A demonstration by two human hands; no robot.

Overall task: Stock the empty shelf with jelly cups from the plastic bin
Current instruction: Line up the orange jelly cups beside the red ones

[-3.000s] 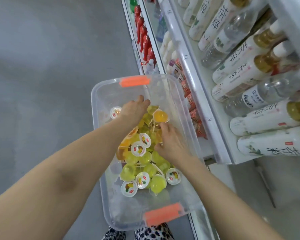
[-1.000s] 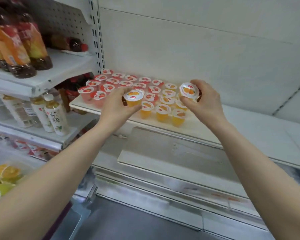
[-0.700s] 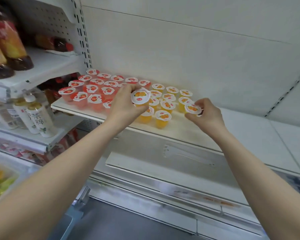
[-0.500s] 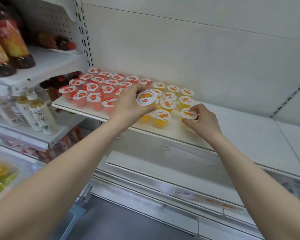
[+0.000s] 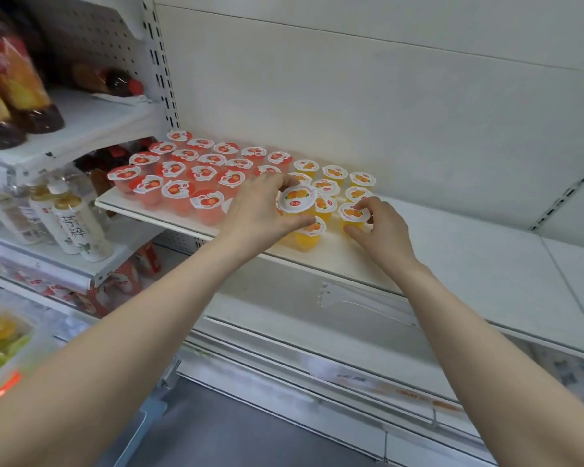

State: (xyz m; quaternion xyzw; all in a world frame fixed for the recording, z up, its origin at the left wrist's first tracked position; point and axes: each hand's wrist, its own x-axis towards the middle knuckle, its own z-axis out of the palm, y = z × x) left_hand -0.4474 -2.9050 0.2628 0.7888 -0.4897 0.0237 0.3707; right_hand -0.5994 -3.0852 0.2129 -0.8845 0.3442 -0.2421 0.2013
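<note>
Both hands had dropped to the shelf [image 5: 452,251] since a second before, the right hand [image 5: 381,234] pinching a white-lidded orange jelly cup [image 5: 352,215] standing beside the orange rows, the left hand [image 5: 260,210] gripping a second cup [image 5: 296,198] tilted above them.

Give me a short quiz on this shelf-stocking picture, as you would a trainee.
1. True or false: the left hand holds a small white-lidded orange jelly cup, tilted toward the camera.
2. On the white metal shelf, the red plastic jelly cups stand: A) left of the standing orange cups; B) right of them; C) under them.
3. What colour is the jelly cup that the right hand grips?
Key: 1 true; 2 A; 3 orange.
</note>
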